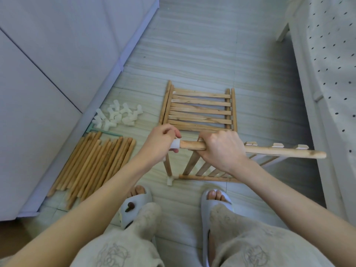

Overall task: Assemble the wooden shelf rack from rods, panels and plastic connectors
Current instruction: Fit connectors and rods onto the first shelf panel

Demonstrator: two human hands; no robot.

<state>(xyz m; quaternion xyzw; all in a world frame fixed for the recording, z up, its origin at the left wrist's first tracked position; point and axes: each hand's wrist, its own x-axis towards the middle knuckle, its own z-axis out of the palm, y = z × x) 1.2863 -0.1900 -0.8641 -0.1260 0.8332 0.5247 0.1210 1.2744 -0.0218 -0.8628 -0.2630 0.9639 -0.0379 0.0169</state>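
Observation:
My right hand [221, 149] grips the top rod [279, 152] of a slatted panel that stands on edge in front of my feet. My left hand [160, 145] is closed on a white plastic connector [175, 145] at that rod's left end; rod and connector touch. A short upright rod [168, 166] runs from under my left hand down to another white connector [170, 179] on the floor, which joins the panel's bottom rod [204, 177]. Flat on the floor behind lies a stack of slatted panels [200, 110].
A bundle of loose rods [92, 166] lies on the floor at the left, with a heap of white connectors [117, 117] behind it. A pale cabinet [48, 74] stands at the left and a spotted cloth over furniture [331, 74] at the right. My slippered feet [213, 201] stand close below.

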